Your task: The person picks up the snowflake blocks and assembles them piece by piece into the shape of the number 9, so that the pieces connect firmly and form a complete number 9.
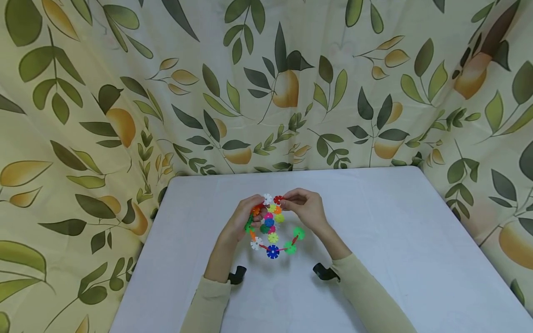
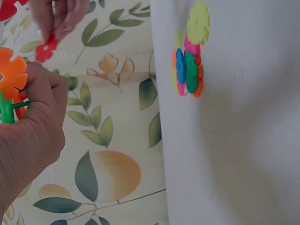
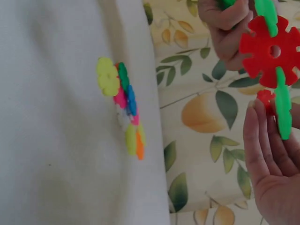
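My left hand [image 1: 240,217] grips a chain of notched plastic snowflake discs [image 1: 272,252] in orange, green, white, blue and red, which hangs in a curve below it. A white disc [image 1: 268,199] shows at that hand's fingertips. Just right of it, my right hand [image 1: 308,209] pinches a red snowflake disc [image 1: 278,200] between thumb and fingers. In the right wrist view, a larger-looking red disc [image 3: 260,51] with green ones slotted into it crosses in front of the hands. Beyond the chain lies a cluster of joined discs [image 2: 191,70] in yellow, pink, blue, green and orange, on the white tabletop.
A white-covered table [image 1: 387,222] spreads under both hands. Behind and beside it hangs a curtain [image 1: 266,129] with leaves and fruit. Black curved pieces [image 1: 238,275] stick out at both wrists, by the cuffs of the light sleeves [image 1: 370,286].
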The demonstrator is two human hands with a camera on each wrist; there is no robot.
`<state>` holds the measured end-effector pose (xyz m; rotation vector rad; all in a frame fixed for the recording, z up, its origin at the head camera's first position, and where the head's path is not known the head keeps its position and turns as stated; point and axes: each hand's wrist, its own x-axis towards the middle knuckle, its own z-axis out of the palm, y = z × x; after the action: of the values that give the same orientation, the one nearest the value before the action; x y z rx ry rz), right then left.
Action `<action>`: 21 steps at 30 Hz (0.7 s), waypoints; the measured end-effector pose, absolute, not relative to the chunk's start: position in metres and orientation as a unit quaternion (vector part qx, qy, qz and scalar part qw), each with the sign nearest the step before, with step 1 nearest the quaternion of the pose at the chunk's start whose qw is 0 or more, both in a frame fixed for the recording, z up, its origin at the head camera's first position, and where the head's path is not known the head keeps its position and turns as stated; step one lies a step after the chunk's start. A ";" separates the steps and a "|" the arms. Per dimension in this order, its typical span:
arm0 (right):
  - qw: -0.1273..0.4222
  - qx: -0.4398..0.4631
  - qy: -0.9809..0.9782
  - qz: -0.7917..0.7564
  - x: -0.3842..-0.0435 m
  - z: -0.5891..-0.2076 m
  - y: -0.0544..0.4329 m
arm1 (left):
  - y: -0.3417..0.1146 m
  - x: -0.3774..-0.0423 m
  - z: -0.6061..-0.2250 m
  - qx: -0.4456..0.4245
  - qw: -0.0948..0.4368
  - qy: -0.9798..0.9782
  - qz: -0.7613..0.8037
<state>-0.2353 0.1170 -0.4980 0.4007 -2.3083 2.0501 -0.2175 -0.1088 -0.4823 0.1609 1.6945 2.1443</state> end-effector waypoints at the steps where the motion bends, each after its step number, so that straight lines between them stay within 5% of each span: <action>1: 0.018 0.131 -0.741 0.658 -0.234 -0.495 0.117 | -0.108 -0.218 -0.482 0.056 0.202 0.605 0.768; 21: 0.129 0.195 -0.750 0.618 -0.218 -0.479 0.112 | -0.106 -0.216 -0.482 0.047 0.218 0.600 0.768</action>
<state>-0.2175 0.1116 -0.4789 0.5665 -2.1809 1.7974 -0.2161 -0.1064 -0.4817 0.1310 1.6601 2.1274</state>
